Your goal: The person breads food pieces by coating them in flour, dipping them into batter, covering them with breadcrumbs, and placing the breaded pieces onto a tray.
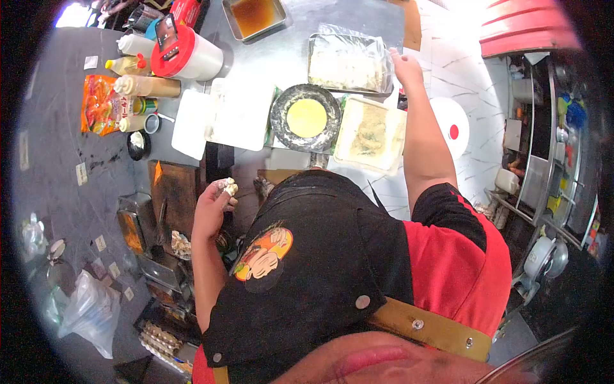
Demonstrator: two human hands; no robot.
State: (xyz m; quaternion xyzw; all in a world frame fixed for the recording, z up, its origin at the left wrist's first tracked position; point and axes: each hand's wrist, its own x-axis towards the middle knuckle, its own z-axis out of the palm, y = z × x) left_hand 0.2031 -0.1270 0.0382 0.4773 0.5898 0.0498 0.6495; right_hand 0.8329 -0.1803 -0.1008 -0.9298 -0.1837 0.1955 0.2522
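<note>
My right hand [406, 69] reaches forward to the right edge of a metal tray [391, 83], its fingers closed at the edge of the clear plastic film [345, 40] over it. Pale, floury food lies under the film. My left hand [216, 205] hangs low in front of the table, fingers curled together, the tips caked with pale batter or dough; whether it holds a piece is unclear. Nearest on the table are a dark round pan [279, 118] with yellow liquid in its middle and a white tub [339, 150] of beige crumb-like coating.
White trays [240, 115] stand left of the pan. Behind them are a red-lidded bucket [203, 57] with a phone on top, several sauce bottles [150, 86] and an orange packet [99, 105]. A tray of brown liquid [256, 16] sits at the far edge; shelving [540, 141] stands right.
</note>
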